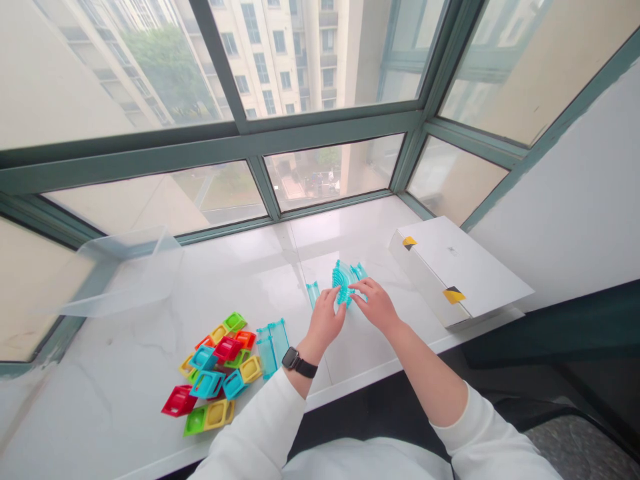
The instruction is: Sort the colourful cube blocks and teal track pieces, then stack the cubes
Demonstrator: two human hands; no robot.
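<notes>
Clear blue curved piece (343,272) sits between left hand (327,318) and right hand (377,307), over white counter (360,350); near end partly hidden. Finger closure: cannot tell. Long axis runs roughly toward window frame (330,130).

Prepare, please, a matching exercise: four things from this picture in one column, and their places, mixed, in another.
Things:
1. smartwatch
2. white box
3. clear plastic bin
4. fan-shaped teal piece

Places:
A. beyond the coloured pieces
B. at the fingertips of the left hand and right hand
C. near the white wall
D. on the left wrist

Pairs: 1-D, 2-C, 3-A, 4-B
</notes>
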